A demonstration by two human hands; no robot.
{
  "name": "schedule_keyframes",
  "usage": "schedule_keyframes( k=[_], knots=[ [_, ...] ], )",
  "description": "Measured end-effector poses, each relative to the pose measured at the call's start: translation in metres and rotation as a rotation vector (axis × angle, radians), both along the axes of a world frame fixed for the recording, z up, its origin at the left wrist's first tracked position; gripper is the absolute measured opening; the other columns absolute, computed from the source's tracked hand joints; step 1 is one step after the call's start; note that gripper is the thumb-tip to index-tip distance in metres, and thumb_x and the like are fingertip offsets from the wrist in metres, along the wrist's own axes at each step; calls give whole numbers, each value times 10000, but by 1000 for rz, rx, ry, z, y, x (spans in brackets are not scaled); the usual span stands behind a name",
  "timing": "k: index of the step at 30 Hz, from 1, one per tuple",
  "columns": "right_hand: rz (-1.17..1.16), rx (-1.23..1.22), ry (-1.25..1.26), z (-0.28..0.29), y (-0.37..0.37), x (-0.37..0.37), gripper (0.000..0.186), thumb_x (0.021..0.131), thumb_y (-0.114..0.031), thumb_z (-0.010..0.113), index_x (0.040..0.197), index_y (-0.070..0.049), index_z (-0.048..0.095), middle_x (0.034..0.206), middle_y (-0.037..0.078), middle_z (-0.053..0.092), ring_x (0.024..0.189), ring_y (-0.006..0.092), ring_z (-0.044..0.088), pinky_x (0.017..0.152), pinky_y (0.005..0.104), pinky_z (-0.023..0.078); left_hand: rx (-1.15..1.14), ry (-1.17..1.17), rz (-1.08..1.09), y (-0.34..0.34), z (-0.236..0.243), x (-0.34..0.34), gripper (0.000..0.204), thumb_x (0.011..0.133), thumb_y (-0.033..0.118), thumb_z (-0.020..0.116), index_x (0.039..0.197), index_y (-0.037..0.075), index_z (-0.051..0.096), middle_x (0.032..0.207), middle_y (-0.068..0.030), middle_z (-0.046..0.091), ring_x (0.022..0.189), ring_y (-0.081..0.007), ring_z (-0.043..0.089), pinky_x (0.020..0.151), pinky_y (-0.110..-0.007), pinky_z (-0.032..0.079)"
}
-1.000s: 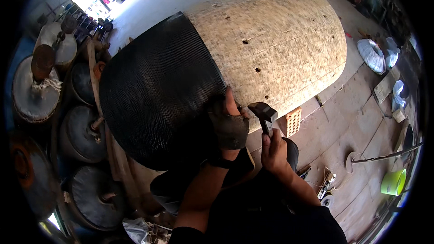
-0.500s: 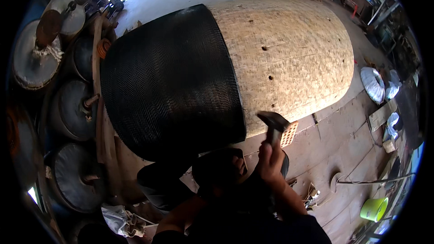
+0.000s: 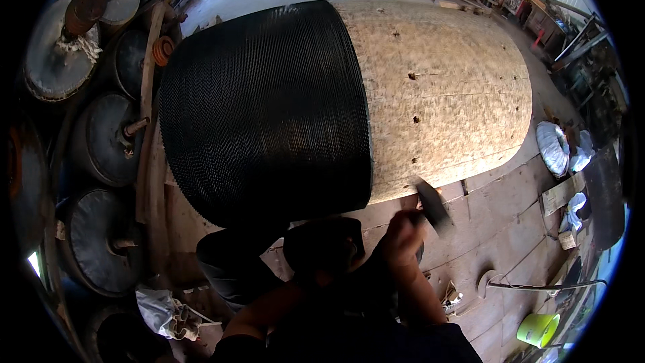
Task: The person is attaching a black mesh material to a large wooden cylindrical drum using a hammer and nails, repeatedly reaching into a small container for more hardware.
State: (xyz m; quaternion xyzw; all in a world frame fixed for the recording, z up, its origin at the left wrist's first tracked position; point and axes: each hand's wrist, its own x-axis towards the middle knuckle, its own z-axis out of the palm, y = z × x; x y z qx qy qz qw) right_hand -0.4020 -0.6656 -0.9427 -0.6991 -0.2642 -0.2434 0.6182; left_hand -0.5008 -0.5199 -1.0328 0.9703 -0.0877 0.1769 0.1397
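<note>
A big barrel-shaped wooden roller (image 3: 457, 87) lies on its side before me, its pale surface dotted with small dark holes. Black, finely ribbed covering (image 3: 269, 107) wraps its left half. My right hand (image 3: 403, 242) is closed round the handle of a hammer, raised just below the roller's near right side. The dark hammer head (image 3: 434, 207) is smeared by motion. Low in the middle, my left hand (image 3: 351, 250) is mostly lost in shadow beside a dark, rounded thing (image 3: 316, 242); its fingers and anything in them cannot be made out.
Several large dark drums (image 3: 104, 238) with short shafts stand along the left, behind long wooden planks (image 3: 149, 81). At right on the floor are a white wrapped ring (image 3: 552, 149), a metal rod with a disc end (image 3: 487, 284) and a lime-green bucket (image 3: 537, 329). A crumpled grey bag (image 3: 161, 312) lies lower left.
The hammer head has swung right and down and now points away from the roller. My right hand has dropped slightly. The whole view has shifted a little, moving the roller right and up.
</note>
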Motion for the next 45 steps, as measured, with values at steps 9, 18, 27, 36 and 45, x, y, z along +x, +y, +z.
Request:
schedule_keyframes(
  k=[9,18,27,36,45],
  knots=[
    [53,166,-119,20,-8,-21,159,1017,-103,440,941,10,522,640,74,546,574,176,560,520,305,438,35,-63,15,-1,-12,-1,397,920,322,682,1157,4,685,1135,-200,683,1116,-323,636,950,-420,523],
    [122,-88,211,21,-14,-20,142,1000,-99,528,926,23,522,646,181,583,558,297,624,511,408,451,-104,-146,89,12,94,-8,306,903,233,671,1119,16,679,1105,-181,677,835,-300,665,726,-437,551],
    [-67,-414,177,-10,-17,-8,197,1023,-174,536,991,20,541,657,241,564,558,352,597,532,455,437,177,-1007,128,84,202,73,327,819,2,693,1140,60,670,1116,-134,620,915,-300,639,793,-441,542],
    [-98,-481,224,10,-1,13,163,990,-119,572,980,33,513,739,279,608,684,495,633,554,466,486,245,-1028,205,98,210,87,419,776,-35,675,1181,70,672,1132,-129,601,943,-300,621,813,-444,539],
    [-142,-532,82,2,-1,15,202,1026,-142,517,1092,48,532,659,209,571,566,304,607,516,428,426,228,-1001,197,97,210,84,389,781,-34,679,1160,56,670,1122,-145,614,918,-305,627,775,-437,547]
  ],
)
